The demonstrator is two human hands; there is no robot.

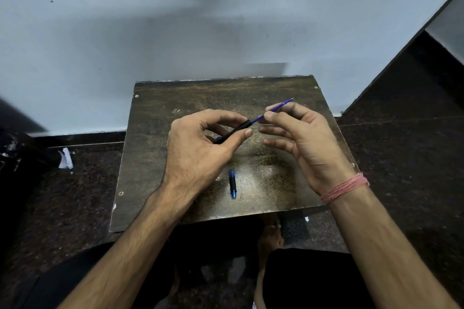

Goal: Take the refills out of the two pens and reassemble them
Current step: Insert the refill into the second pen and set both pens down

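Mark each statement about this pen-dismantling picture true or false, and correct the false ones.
1. The left hand grips the black pen barrel. True.
2. The right hand pinches a red refill. False: the refill is blue.
3. The refill lies flat on the small table. False: it is held above it, one end at the barrel's mouth.
4. A small blue pen piece lies on the table between the wrists. True.
5. A pink thread band circles the right wrist. True.
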